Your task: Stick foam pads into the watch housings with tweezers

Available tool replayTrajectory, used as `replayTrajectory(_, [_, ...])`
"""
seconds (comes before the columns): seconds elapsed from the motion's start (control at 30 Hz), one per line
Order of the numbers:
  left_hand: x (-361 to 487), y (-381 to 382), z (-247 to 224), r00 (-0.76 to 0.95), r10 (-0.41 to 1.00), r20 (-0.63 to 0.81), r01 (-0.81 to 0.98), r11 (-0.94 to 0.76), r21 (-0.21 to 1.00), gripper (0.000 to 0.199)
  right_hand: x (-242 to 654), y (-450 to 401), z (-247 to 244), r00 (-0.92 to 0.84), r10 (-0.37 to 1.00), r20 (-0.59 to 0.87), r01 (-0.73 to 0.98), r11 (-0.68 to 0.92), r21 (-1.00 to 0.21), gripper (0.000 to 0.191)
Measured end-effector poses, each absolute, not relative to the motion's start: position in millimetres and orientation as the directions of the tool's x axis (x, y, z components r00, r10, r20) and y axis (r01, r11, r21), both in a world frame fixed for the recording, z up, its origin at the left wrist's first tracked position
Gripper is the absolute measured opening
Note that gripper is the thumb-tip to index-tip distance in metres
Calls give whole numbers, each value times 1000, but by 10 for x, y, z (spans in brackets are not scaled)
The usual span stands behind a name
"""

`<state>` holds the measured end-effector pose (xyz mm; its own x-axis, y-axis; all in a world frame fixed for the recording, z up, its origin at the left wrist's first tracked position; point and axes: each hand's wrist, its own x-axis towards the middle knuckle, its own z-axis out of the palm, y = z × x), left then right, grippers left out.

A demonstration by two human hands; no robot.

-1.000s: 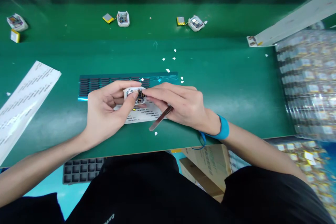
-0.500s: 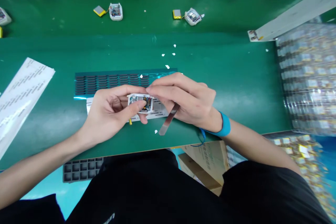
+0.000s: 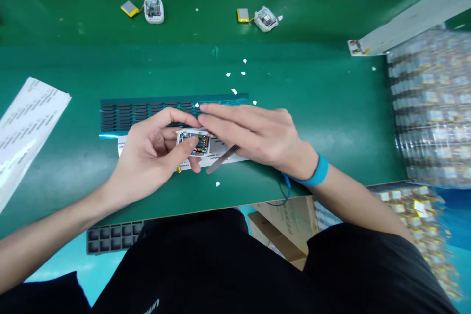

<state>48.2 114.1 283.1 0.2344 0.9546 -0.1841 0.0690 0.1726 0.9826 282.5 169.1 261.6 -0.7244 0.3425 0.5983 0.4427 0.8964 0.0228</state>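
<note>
My left hand (image 3: 149, 157) is closed around a small white device case (image 3: 208, 149), open on top with a circuit board showing inside. The left thumb presses on the board. A bit of yellow battery (image 3: 178, 169) shows below that hand. My right hand (image 3: 253, 132), its fingers stretched over the case's far edge, keeps what look like metal tweezers (image 3: 222, 159) in its palm, the flat end sticking out toward me. Under the hands lie a printed white sheet (image 3: 235, 158) and a strip of dark adhesive pieces (image 3: 125, 113).
Two open white cases (image 3: 153, 11), (image 3: 265, 19) with wired batteries (image 3: 129, 8) lie at the back. Small white bits (image 3: 234, 91) dot the green bench (image 3: 312, 98). Another printed sheet (image 3: 31, 127) is at left; stacked clear trays (image 3: 430, 108) stand at right. A blue wrist strap (image 3: 319, 171) trails a cord.
My right hand has flattened and shifted slightly left over the case, and the tweezers have swung to a lower slant. The left hand still holds the case. The view has shifted slightly.
</note>
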Motion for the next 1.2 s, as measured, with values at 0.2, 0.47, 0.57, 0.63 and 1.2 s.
replayTrajectory(0.2, [491, 1119, 2777, 167, 976, -136, 90, 122, 988, 22, 2847, 1652, 2670, -815, 258, 519, 396, 902, 173, 27])
replayTrajectory(0.47, [595, 1058, 2776, 83, 995, -55, 130, 44, 991, 16, 2743, 1510, 2559, -757, 346, 554, 417, 909, 1, 32])
replayTrajectory(0.57, [626, 1017, 2748, 66, 998, -18, 140, 9, 990, 14, 2697, 1468, 2527, -735, 362, 574, 441, 897, -1, 32])
replayTrajectory(0.63, [641, 987, 2718, 48, 999, 16, 143, -23, 989, 13, 2678, 1441, 2527, -726, 389, 568, 474, 880, 4, 36])
replayTrajectory(1.2, [552, 992, 2656, 154, 980, 124, 251, -160, 955, 19, 2595, 1545, 2621, -533, 765, 362, 294, 569, -768, 38])
